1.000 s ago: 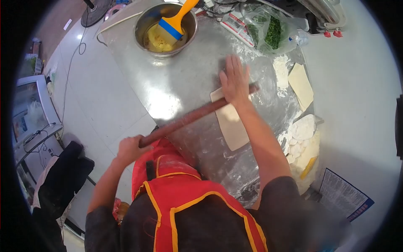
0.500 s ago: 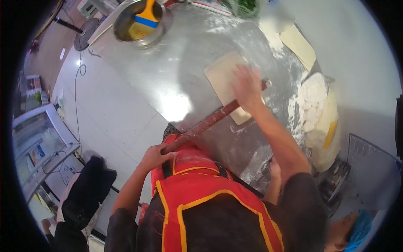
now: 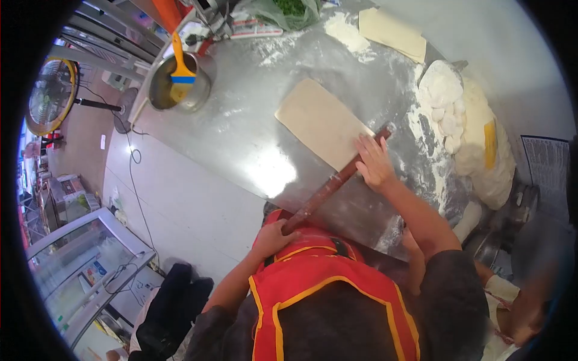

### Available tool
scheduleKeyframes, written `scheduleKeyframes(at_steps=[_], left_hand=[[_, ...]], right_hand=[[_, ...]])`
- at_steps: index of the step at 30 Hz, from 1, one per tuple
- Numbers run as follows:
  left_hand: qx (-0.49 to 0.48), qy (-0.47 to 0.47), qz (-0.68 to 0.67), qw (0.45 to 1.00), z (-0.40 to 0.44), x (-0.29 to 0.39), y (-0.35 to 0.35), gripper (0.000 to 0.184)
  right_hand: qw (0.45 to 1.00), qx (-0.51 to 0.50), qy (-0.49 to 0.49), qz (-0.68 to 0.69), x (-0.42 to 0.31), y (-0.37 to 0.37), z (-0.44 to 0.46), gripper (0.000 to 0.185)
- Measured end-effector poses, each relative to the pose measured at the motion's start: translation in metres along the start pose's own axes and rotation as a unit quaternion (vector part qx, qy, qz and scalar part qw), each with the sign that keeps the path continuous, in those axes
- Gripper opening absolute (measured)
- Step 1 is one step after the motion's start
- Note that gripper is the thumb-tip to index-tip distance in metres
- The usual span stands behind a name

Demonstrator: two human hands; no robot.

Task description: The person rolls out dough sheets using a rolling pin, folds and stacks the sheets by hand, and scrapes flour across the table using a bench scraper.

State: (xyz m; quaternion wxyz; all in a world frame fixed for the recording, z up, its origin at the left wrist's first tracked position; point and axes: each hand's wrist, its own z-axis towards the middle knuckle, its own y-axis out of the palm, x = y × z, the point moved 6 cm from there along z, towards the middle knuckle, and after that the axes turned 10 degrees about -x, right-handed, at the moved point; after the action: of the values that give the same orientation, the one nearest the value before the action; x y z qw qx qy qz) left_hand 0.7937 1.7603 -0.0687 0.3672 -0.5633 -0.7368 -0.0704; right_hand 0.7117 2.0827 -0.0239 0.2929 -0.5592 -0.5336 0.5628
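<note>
A long dark red rolling pin (image 3: 325,191) lies slantwise across the metal table, over the near edge of a flat rectangular dough sheet (image 3: 319,120). My left hand (image 3: 274,239) is closed round the pin's lower end, close to the red apron. Near the pin's upper end, my right hand (image 3: 374,161) rests on it with the fingers stretched out, the fingertips at the dough's near right corner. The dough lies flat on the tabletop, most of it beyond the pin.
A metal pot (image 3: 201,90) holds an orange-handled brush (image 3: 179,57). Stacked dough sheets (image 3: 394,35), loose flour (image 3: 346,33) and a large dough mass (image 3: 481,144) line the far and right sides. Another person's arm (image 3: 414,262) reaches in at the right, beside my right arm.
The view has swung, shifting the scene. The pin now lies at the dough's near edge instead of across it, and more of the sheet shows. The co-worker at the right has moved.
</note>
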Motion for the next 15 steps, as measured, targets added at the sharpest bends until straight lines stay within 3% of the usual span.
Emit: scheduleKeyframes(at_steps=[3, 6, 7, 9, 11, 13, 15], left_hand=[[0.040, 0.014, 0.024, 0.999, -0.006, 0.003, -0.022, 0.048], [0.143, 0.041, 0.046, 0.988, -0.011, -0.010, -0.069, 0.042], [0.176, 0.036, 0.046, 0.983, -0.011, -0.017, -0.093, 0.041], [0.249, 0.002, 0.084, 0.965, -0.006, -0.030, -0.142, 0.039], [0.302, -0.040, 0.125, 0.944, 0.002, -0.036, -0.191, 0.039], [0.323, -0.064, 0.131, 0.935, 0.013, -0.036, -0.231, 0.040], [0.340, -0.069, 0.179, 0.921, 0.020, -0.033, -0.257, 0.042]], right_hand=[[1.000, 0.007, -0.002, -0.017, -0.006, -0.012, -0.002, 0.055], [0.979, 0.169, 0.106, 0.038, -0.010, -0.046, 0.007, 0.053], [0.950, 0.252, 0.149, 0.107, -0.006, -0.055, 0.007, 0.052], [0.903, 0.251, 0.303, 0.171, 0.010, -0.038, 0.003, 0.055], [0.822, 0.250, 0.427, 0.281, 0.022, -0.003, -0.007, 0.058], [0.702, 0.248, 0.513, 0.427, 0.025, 0.037, -0.019, 0.062], [0.653, 0.254, 0.524, 0.484, 0.010, 0.041, -0.017, 0.059]])
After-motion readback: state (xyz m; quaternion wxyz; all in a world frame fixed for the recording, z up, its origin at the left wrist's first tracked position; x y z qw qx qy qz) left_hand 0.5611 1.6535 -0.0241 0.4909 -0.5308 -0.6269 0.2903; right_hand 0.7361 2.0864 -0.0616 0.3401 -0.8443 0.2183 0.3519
